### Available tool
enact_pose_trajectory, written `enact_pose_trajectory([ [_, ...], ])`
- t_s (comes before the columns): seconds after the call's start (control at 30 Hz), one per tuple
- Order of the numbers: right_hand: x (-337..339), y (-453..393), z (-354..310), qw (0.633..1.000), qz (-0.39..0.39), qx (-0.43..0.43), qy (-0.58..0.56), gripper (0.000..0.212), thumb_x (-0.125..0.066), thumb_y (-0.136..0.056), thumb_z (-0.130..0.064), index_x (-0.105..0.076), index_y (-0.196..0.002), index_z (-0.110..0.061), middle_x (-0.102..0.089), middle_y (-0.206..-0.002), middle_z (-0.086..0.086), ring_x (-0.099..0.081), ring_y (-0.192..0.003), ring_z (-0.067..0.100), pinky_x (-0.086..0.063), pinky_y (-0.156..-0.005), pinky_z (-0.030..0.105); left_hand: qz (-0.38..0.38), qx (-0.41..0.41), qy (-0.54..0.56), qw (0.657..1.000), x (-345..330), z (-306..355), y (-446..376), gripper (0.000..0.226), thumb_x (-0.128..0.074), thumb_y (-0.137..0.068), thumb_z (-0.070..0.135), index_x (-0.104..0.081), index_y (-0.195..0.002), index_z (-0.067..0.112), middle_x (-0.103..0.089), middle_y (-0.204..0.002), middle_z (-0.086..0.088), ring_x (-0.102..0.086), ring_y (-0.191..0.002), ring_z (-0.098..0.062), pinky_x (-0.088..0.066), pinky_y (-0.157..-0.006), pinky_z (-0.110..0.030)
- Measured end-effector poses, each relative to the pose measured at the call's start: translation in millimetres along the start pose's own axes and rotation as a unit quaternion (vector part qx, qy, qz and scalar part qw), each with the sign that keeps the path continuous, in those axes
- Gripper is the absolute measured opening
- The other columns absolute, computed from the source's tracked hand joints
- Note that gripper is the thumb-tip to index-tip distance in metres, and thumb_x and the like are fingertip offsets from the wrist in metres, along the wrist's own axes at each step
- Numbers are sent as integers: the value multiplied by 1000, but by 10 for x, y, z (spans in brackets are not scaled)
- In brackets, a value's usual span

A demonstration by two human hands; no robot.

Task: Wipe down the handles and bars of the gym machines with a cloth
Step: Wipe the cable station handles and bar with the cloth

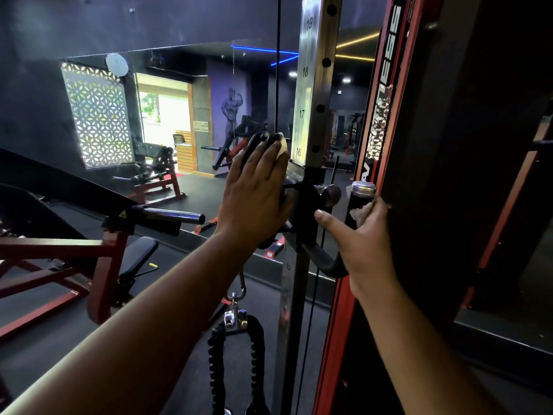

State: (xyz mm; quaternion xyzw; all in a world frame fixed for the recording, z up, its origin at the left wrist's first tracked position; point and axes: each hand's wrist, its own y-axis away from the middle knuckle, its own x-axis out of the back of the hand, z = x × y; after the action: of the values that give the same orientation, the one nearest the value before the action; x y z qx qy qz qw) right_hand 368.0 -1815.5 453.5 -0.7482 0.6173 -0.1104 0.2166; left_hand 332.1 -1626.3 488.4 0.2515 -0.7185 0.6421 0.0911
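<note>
Here the person is pressing the left hand (258, 187), fingers straight, flat on the pulley carriage (294, 187) while the right hand (363, 235) is clenching the cloth (360, 211) round the upright handle (360, 202) at right; twisting it full-length should clean best.

Dark walls, a mirror (179, 115), patterned lit window screen (97, 121), black floor (191, 187)
</note>
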Motion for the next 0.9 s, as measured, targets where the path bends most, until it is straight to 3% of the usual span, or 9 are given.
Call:
enact_pose_trajectory([
  [0.17,233,-320,-159,990,-115,-61,-60,18,-79,-81,-31,-71,-96,-25,-75,-86,-8,-65,-87,17,-48,-92,42,4,1,-4,1000,-7,-9,7,65,-45,-100,50,-44,-152,10,-41,-160,-14,-34,-150,-31,-26,-123,-52],
  [0.3,150,-130,-12,997,-50,-36,-47,54,-84,-80,-40,-61,-126,-26,-72,-117,-11,-66,-110,6,-48,-97,37,0,4,-1,1000,-36,-19,20,66,-47,-100,50,-42,-154,11,-39,-162,-12,-32,-151,-30,-25,-123,-52],
  [0.37,21,30,94,1000,-1,-9,9,86,-87,-78,-44,-40,-149,-34,-50,-144,-16,-47,-129,-2,-39,-106,33,4,6,0,1000,-47,-23,12,66,-48,-100,50,-42,-154,11,-39,-161,-12,-33,-151,-30,-26,-123,-52],
  [0.43,-61,79,150,997,25,18,70,93,-86,-79,-39,-31,-154,-33,-38,-145,-20,-39,-131,-3,-37,-105,31,5,6,0,1000,-49,-15,2,66,-48,-99,50,-43,-153,11,-39,-161,-11,-32,-151,-30,-26,-122,-52],
  [0.53,69,-158,42,1000,-5,-24,14,40,-82,-84,-33,-64,-119,-24,-69,-110,-10,-65,-103,13,-49,-97,41,3,7,1,1000,-45,-7,-7,65,-48,-99,49,-44,-153,12,-39,-162,-11,-32,-151,-29,-27,-122,-52],
  [0.63,285,-308,-20,981,-146,-80,-103,12,-73,-91,-24,-64,-98,-21,-64,-76,-5,-65,-72,12,-46,-91,45,1,9,4,1000,-38,-1,0,65,-47,-99,49,-43,-153,12,-38,-162,-11,-32,-151,-29,-27,-121,-52],
  [0.73,255,-194,78,992,-102,-47,-52,30,-77,-88,-33,-66,-114,-22,-72,-96,-6,-69,-92,12,-48,-96,42,3,10,-2,1000,-42,-7,15,66,-46,-99,50,-43,-153,12,-38,-162,-10,-32,-152,-29,-26,-122,-52],
  [0.83,50,58,263,1000,-3,-15,17,82,-84,-77,-51,-43,-146,-34,-56,-143,-7,-53,-133,11,-42,-108,41,7,8,-9,1000,-43,1,12,66,-48,-99,50,-44,-153,12,-39,-162,-10,-33,-151,-29,-26,-122,-51],
  [0.9,-18,101,294,999,18,14,45,82,-85,-79,-44,-40,-146,-33,-52,-143,-12,-50,-132,3,-42,-105,32,9,6,-8,1000,-41,19,7,66,-48,-99,50,-45,-152,11,-40,-161,-10,-34,-150,-29,-26,-122,-51],
])
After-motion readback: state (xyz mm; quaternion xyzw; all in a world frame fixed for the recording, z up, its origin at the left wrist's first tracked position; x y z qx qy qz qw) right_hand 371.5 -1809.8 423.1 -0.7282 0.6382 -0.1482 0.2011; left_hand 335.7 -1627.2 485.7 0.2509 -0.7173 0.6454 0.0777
